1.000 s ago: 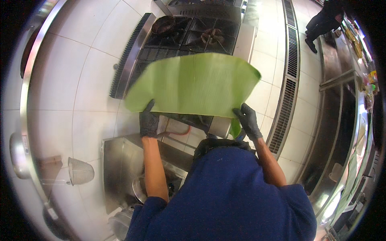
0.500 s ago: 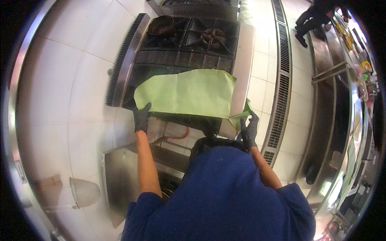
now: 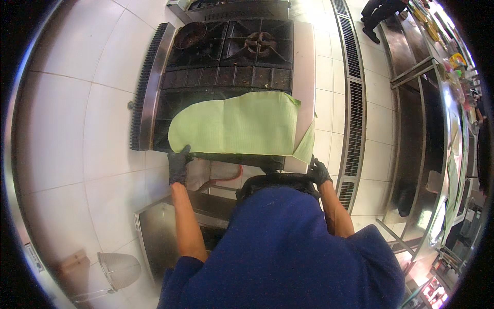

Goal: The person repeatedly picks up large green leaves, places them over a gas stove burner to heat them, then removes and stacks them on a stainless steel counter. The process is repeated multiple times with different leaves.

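A broad pale green banana leaf (image 3: 236, 125) is stretched over the near burners of a black stove (image 3: 193, 103). My left hand (image 3: 178, 166), in a black glove, pinches the leaf's near left edge with the thumb on top. At the near right corner, my right hand (image 3: 320, 171), also gloved in black, has its fingers closed at the tip of a partly split flap of leaf (image 3: 306, 142). That flap lies over the stove's pale front ledge (image 3: 304, 67). The leaf covers the burners beneath it.
A dark pan (image 3: 190, 36) sits on a far burner, beside a bare burner (image 3: 259, 44). Along the floor to the right runs a drain grate (image 3: 355, 103). Beyond it stands a steel counter (image 3: 435, 87), near another person's legs (image 3: 378, 18). A strainer (image 3: 119, 270) hangs at lower left.
The flap at the leaf's right end has gone from crumpled to spread flatter over the ledge. My right hand has come slightly nearer to me. My left hand keeps its hold.
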`<action>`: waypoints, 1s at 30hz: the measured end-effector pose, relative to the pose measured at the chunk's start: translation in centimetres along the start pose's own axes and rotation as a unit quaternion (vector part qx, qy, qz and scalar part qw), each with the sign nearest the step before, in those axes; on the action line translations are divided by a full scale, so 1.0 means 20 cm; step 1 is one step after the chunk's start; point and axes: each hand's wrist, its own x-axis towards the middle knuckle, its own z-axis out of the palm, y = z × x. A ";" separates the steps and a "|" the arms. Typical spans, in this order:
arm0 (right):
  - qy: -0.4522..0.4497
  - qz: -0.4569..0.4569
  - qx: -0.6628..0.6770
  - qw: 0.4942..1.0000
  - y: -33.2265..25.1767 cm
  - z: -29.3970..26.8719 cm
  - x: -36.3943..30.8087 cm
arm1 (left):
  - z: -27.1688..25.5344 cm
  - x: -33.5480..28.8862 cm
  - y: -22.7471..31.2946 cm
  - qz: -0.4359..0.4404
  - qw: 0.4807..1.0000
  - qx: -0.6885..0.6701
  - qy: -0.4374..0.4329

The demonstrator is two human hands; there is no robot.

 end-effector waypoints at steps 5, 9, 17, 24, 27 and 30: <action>0.100 -0.206 -0.180 0.957 0.03 -0.02 0.01 | -0.11 0.12 -0.08 0.010 0.996 0.089 0.003; -0.109 0.028 0.638 0.762 -0.29 -0.07 -0.12 | -0.18 0.20 -0.13 0.003 0.995 0.103 -0.007; 0.156 -0.219 0.168 0.948 -0.77 0.12 -0.63 | -0.30 0.31 -0.23 -0.017 0.993 0.110 0.030; 0.194 -0.295 0.062 0.934 -0.86 0.17 -0.81 | -0.35 0.28 -0.27 0.004 0.997 0.064 0.050; 0.202 -0.319 0.043 0.925 -0.85 0.19 -0.86 | -0.36 0.27 -0.27 -0.005 0.995 0.073 0.067; 0.204 -0.317 0.024 0.926 -0.85 0.20 -0.89 | -0.39 0.28 -0.30 -0.003 0.994 0.076 0.082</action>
